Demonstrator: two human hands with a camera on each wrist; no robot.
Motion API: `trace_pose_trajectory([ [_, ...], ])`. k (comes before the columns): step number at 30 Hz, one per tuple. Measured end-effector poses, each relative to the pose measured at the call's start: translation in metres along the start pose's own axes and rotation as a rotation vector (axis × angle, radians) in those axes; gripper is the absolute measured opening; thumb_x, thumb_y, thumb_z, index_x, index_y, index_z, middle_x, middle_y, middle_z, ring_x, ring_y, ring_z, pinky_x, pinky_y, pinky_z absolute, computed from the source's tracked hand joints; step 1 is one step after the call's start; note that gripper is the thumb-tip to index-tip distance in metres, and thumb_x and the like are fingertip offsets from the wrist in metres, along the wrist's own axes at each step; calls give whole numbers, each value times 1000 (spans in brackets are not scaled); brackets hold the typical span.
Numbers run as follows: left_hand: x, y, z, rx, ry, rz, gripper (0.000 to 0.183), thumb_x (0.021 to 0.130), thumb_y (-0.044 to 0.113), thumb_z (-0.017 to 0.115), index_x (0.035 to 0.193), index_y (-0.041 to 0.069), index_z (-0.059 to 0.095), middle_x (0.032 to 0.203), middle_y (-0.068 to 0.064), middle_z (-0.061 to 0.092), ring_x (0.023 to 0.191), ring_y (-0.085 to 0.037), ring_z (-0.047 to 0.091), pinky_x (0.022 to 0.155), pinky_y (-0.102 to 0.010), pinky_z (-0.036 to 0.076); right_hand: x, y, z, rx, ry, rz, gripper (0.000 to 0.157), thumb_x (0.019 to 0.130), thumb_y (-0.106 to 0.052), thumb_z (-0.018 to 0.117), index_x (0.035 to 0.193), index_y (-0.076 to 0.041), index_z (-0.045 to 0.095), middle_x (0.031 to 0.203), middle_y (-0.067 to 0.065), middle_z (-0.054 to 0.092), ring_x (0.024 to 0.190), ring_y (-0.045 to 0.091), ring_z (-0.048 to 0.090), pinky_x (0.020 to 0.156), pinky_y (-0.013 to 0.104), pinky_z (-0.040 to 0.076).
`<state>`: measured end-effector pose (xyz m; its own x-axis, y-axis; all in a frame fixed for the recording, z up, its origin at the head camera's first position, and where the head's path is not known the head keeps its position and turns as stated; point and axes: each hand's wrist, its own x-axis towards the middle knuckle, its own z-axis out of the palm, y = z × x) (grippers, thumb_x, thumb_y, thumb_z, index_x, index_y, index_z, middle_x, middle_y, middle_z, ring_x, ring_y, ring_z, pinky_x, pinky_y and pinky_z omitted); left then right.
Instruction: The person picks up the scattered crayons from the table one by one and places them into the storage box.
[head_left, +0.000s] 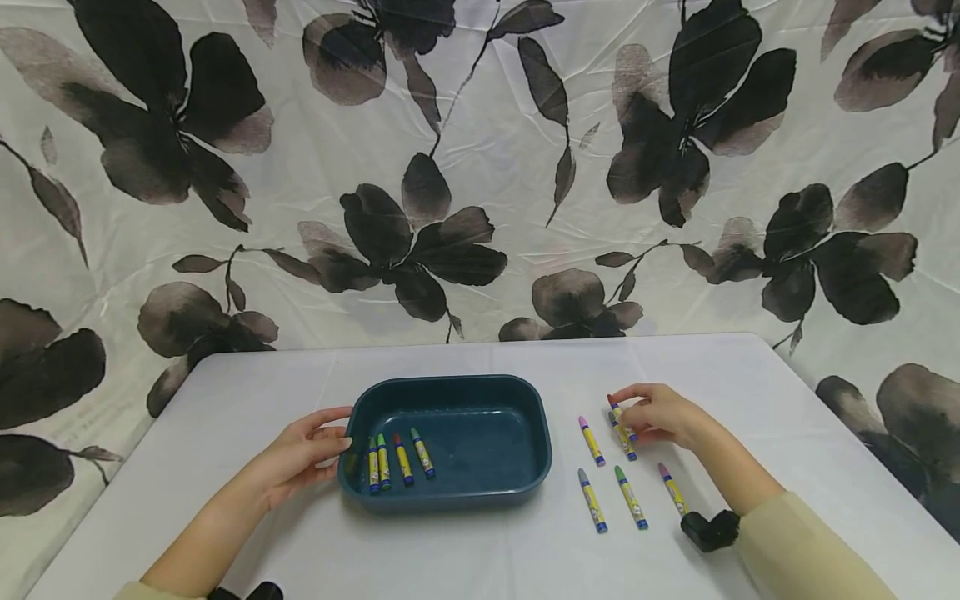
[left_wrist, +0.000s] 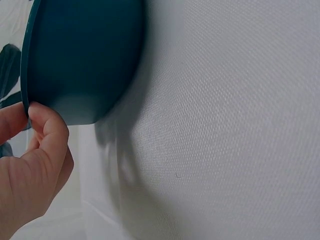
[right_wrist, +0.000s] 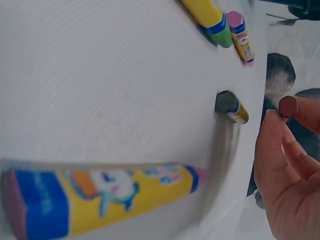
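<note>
On the left, my left hand (head_left: 298, 454) grips the rim of a dark teal tray (head_left: 450, 503) between thumb and fingers; the left wrist view shows this hand (left_wrist: 37, 167) at the tray's edge. Several crayons, among them a red one (head_left: 403, 461), lie in the tray's left part. My right hand (head_left: 663, 414) pinches a brownish-red crayon (right_wrist: 288, 106), held above the table. Just below it lies a dark green-grey crayon (head_left: 621, 435), partly hidden by the hand. Beside these rest a pink crayon (head_left: 591, 441) and a green crayon (head_left: 631, 497).
A grey-blue crayon (head_left: 592, 501) and a mauve crayon (head_left: 672, 488) also lie on the white table (head_left: 465, 558), right of the tray. A dark wrist mount (head_left: 710, 531) sits at the right sleeve. Behind hangs a floral cloth (head_left: 525, 167).
</note>
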<state>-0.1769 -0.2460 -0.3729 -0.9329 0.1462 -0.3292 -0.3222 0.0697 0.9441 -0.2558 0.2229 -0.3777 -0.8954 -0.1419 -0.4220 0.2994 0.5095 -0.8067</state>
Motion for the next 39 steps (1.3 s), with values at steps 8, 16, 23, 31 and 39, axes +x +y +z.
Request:
trace_pose_trajectory([
  [8, 0, 0, 0, 7, -3, 3, 63, 91, 4, 55, 144, -2, 21, 101, -6, 50, 81, -11, 54, 67, -23, 50, 0, -18, 6, 71, -58, -36, 48, 84, -7, 62, 130, -1, 49, 91, 7, 52, 76, 16, 51, 60, 22, 49],
  [16, 1, 0, -1, 11, -8, 6, 63, 91, 4, 55, 144, -2, 22, 102, -6, 51, 80, -10, 55, 66, -22, 49, 2, -36, 17, 123, -124, -102, 51, 84, -7, 62, 132, 1, 46, 88, 6, 53, 74, 15, 51, 58, 20, 48],
  [23, 1, -1, -2, 6, -10, 6, 64, 91, 5, 57, 144, -1, 22, 102, -5, 52, 80, -10, 56, 66, -22, 49, 5, -55, 34, 168, -140, -111, 47, 84, -7, 62, 130, -2, 50, 88, 5, 57, 74, 15, 53, 60, 22, 50],
  [31, 2, -1, -2, 8, -17, 6, 63, 91, 5, 56, 144, -2, 21, 103, -6, 51, 81, -10, 55, 66, -22, 49, 8, -76, 58, 211, -186, -147, 45, 83, -2, 63, 127, -1, 53, 81, 3, 61, 72, 15, 54, 63, 24, 52],
  [39, 2, -1, -3, -22, -41, 5, 63, 92, 4, 54, 144, -1, 20, 102, -5, 52, 80, -9, 55, 66, -22, 48, 7, -93, 78, 251, -279, -196, 41, 83, -8, 67, 122, -5, 58, 82, 3, 61, 72, 14, 54, 65, 25, 52],
])
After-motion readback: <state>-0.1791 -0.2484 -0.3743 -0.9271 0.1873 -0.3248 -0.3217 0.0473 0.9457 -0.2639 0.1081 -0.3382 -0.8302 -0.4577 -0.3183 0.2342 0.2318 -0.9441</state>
